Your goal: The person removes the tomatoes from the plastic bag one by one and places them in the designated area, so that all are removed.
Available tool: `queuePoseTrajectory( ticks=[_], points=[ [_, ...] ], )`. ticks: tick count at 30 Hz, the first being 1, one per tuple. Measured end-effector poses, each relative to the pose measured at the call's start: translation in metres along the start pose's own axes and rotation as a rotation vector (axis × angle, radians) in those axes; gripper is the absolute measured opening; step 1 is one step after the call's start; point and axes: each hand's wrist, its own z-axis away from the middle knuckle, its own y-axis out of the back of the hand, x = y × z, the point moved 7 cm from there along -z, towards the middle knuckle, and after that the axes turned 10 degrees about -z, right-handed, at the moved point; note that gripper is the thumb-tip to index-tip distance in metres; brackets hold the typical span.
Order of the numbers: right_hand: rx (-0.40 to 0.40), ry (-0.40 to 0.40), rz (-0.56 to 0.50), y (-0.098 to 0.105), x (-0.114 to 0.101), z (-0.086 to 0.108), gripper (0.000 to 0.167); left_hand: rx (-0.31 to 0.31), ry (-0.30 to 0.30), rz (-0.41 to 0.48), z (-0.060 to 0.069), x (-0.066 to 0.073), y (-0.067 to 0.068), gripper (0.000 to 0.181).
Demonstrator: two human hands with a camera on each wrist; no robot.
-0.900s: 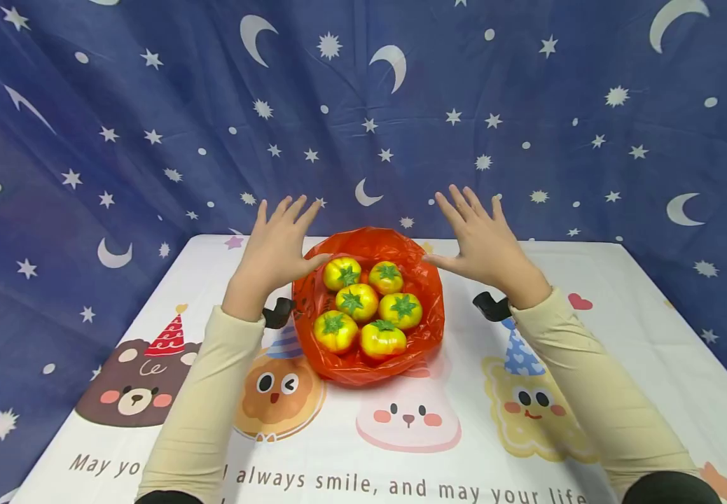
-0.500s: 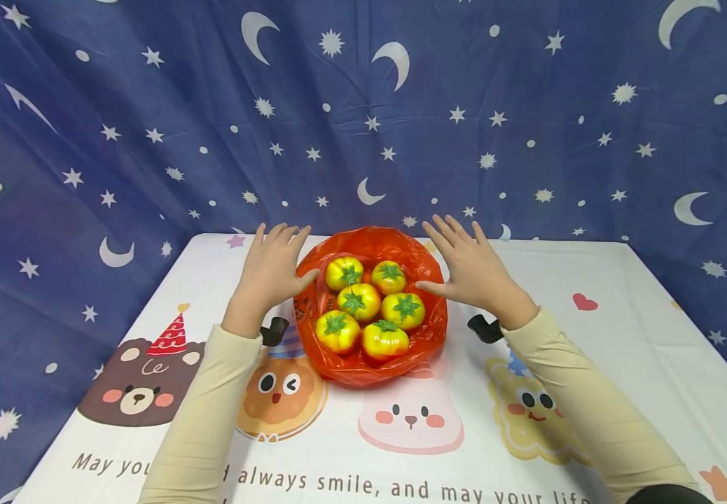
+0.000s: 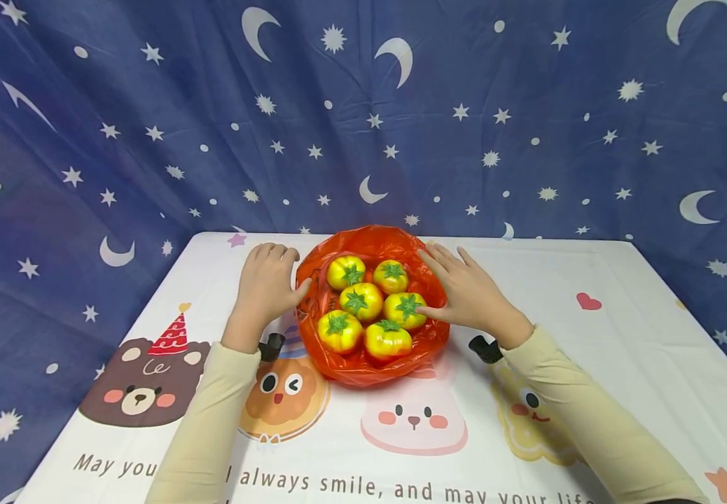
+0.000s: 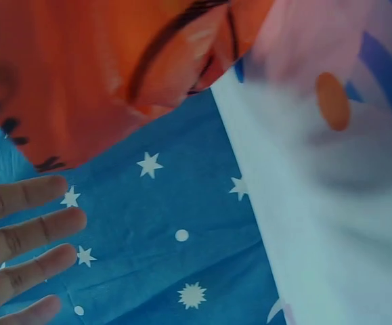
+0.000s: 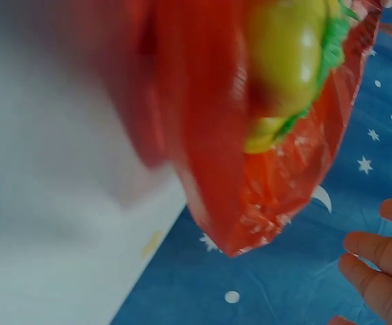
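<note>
A red plastic bag stands on the table with its mouth spread wide. Several yellow tomatoes with green star-shaped tops lie inside it. At the bag's left side is my left hand, thumb by the rim and fingers extended. In the left wrist view, these fingers show beside the bag, holding nothing. My right hand hovers at the right rim, its thumb over the edge near a tomato. Part of the bag and a tomato fill the right wrist view, with straight fingers apart from them.
The white tablecloth bears printed cartoon figures and lettering. Behind the table hangs a blue curtain with moons and stars, which also runs along the left side. A black wrist mount sits under the right wrist.
Both hands have come down and nearer from above the far side of the bag to its left and right rims. The bag and tomatoes stay in place.
</note>
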Motion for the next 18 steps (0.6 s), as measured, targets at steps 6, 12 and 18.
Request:
queuePoseTrajectory(
  ticks=[6,12,18],
  points=[
    [-0.009,0.027,-0.01,-0.011,-0.001,0.007,0.089,0.041,0.016,-0.017,0.002,0.0,-0.007,0.034],
    [-0.023,0.034,-0.053,-0.02,-0.003,0.011,0.089,0.05,0.02,-0.039,0.003,0.0,-0.012,0.029],
    [-0.03,0.057,-0.139,-0.027,-0.004,0.012,0.088,0.093,-0.008,-0.042,0.003,0.005,-0.012,0.024]
  ],
)
